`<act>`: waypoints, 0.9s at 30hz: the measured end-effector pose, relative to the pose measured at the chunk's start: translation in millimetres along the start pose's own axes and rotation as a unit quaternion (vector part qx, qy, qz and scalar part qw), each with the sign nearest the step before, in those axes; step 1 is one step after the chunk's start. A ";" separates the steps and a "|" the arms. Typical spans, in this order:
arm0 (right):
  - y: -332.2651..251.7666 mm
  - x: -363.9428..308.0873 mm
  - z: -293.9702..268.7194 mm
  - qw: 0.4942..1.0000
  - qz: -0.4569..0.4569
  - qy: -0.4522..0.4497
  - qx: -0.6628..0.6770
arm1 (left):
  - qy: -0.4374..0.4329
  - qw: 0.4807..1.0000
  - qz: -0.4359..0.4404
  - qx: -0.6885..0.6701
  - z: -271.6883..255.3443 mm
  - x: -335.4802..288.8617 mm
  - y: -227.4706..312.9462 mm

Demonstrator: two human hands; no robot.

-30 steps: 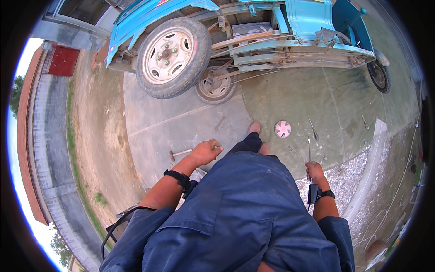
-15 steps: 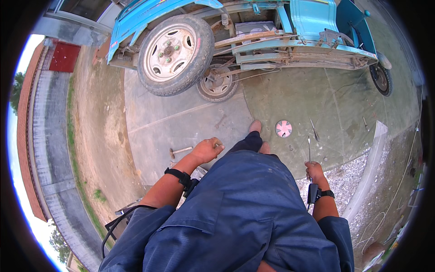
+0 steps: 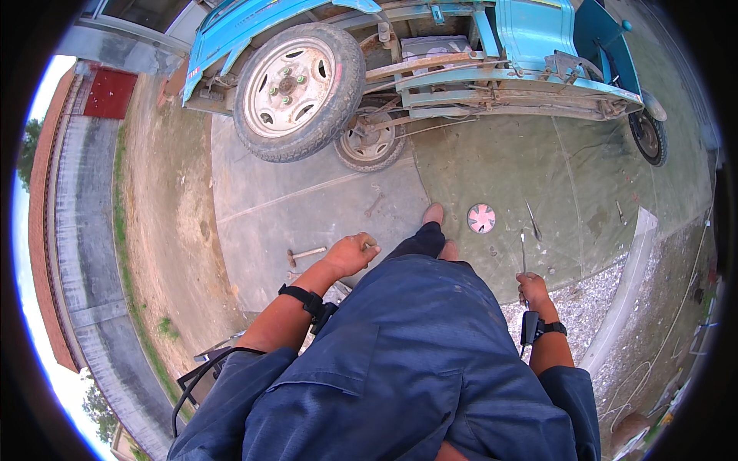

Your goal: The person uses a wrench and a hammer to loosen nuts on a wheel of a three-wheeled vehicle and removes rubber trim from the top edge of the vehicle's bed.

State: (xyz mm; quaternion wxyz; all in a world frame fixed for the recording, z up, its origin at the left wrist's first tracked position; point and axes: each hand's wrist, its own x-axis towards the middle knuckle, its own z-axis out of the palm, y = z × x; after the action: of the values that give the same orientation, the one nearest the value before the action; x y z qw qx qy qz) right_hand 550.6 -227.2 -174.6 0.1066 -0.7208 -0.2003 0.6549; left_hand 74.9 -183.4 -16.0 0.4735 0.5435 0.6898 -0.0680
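My right hand (image 3: 532,290) is closed around a slim metal rod with a flattened tip (image 3: 524,250), which points away from me. Over the grey ground sheet, my left hand (image 3: 354,254) has its fingers curled in; whether something small is inside cannot be made out. To the left of that hand, a hammer (image 3: 309,252) lies on the sheet. A wrench (image 3: 374,204) rests farther off. Beyond my right hand lie another long pointed tool (image 3: 534,221) and a round pink and grey disc (image 3: 481,218).
Ahead, a blue three-wheeled vehicle (image 3: 530,38) is tipped up, its large rear wheel (image 3: 296,91) raised and its underside exposed. A second wheel (image 3: 370,142) sits lower behind it. A small tool (image 3: 620,211) lies at the right, near a pale strip (image 3: 626,284) beside gravel.
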 end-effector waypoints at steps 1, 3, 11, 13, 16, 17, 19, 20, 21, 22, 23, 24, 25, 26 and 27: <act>0.4 0.8 -0.9 1.000 0.001 -0.001 0.001 | 0.000 1.000 0.001 0.002 -0.1 0.4 0.0; 0.4 1.1 -1.1 1.000 0.000 0.001 0.005 | 0.001 1.000 0.003 0.005 0.0 0.9 -0.1; -2.3 0.1 -0.9 1.000 -0.002 0.006 0.009 | -0.002 1.000 0.004 0.002 0.2 3.0 -1.6; 1.9 5.2 -2.9 1.000 -0.005 0.001 0.012 | -0.004 1.000 0.004 -0.003 -0.3 4.4 -2.3; 1.8 5.0 -4.6 1.000 -0.007 0.000 0.013 | -0.006 1.000 0.001 -0.011 -0.3 4.9 -1.3; 0.6 3.7 -4.6 1.000 -0.007 0.000 0.013 | -0.006 1.000 -0.001 -0.011 -0.8 4.3 -0.1; -1.3 0.6 -4.5 1.000 -0.006 0.001 0.016 | -0.004 1.000 -0.002 -0.010 -1.7 3.0 1.9; -1.6 -0.4 -5.0 1.000 -0.006 0.002 0.017 | -0.003 1.000 -0.003 -0.009 -1.9 2.2 2.9; -0.4 0.4 -5.8 1.000 -0.006 0.002 0.017 | -0.002 1.000 -0.003 -0.009 -1.8 1.8 3.4; 1.8 2.4 -6.5 1.000 -0.005 0.001 0.018 | 0.004 1.000 0.001 -0.009 -1.4 1.7 3.3; 2.8 3.3 -6.9 1.000 -0.005 0.001 0.018 | 0.010 1.000 0.005 -0.009 -0.7 1.7 3.0; 3.5 3.7 -7.0 1.000 -0.003 0.001 0.021 | 0.016 1.000 0.009 -0.009 -0.4 1.8 2.9; 4.0 3.7 -6.8 1.000 -0.002 0.002 0.023 | 0.016 1.000 0.009 -0.009 -0.6 1.8 3.4; 4.1 3.3 -6.6 1.000 -0.001 0.002 0.025 | 0.017 1.000 0.009 -0.009 -0.8 1.4 4.1; 4.2 2.9 -6.5 1.000 -0.002 0.003 0.023 | 0.017 1.000 0.008 -0.009 -0.9 1.2 4.5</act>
State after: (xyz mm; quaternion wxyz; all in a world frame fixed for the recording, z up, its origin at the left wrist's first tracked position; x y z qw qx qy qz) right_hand 557.8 -229.0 -178.2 0.1247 -0.7200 -0.1861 0.6568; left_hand 78.1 -180.2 -14.5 0.4672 0.5462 0.6936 -0.0488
